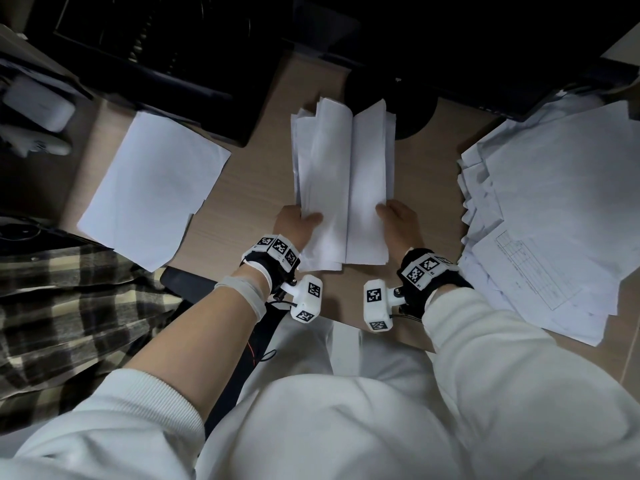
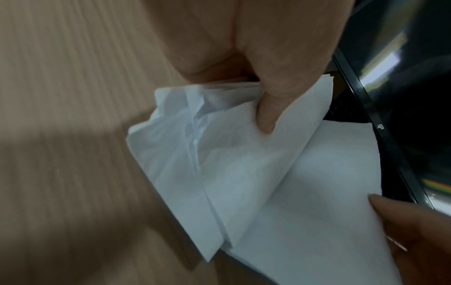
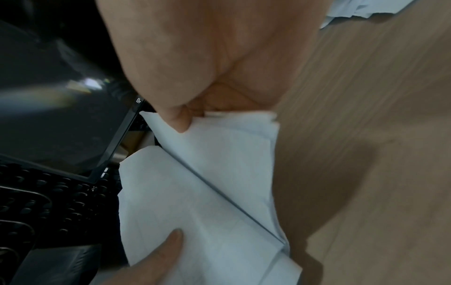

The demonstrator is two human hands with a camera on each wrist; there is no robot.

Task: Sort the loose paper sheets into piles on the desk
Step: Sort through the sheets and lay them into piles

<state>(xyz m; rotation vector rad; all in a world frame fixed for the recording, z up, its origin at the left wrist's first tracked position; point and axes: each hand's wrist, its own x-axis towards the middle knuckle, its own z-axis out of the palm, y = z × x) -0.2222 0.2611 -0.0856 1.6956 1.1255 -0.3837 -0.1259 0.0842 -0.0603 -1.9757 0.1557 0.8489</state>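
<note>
- The left hand [image 1: 297, 221] pinches the left half of a bundle of sheets [image 1: 341, 174], thumb on top and fingers underneath.
- The right hand [image 1: 398, 220] pinches the right half in the same way. The bundle is parted down the middle like an open book.
- The bundle is held over the centre of the table [image 1: 249, 188], between a neat blank pile [image 1: 152, 188] on the left and a fanned, printed pile [image 1: 550, 209] on the right.
- Risk: the left half is crumpled and its edges are uneven. A slackened thumb grip could let the lower sheets slide out.
- Risk: parting the halves quickly could drag extra sheets across, mixing the sort.
- Risk: the right pile overhangs the near table edge. A sleeve brushing it could push sheets off.
- Risk: the far ends of the bundle lie near the dark monitor [image 3: 61, 108] and could catch on it.
</note>
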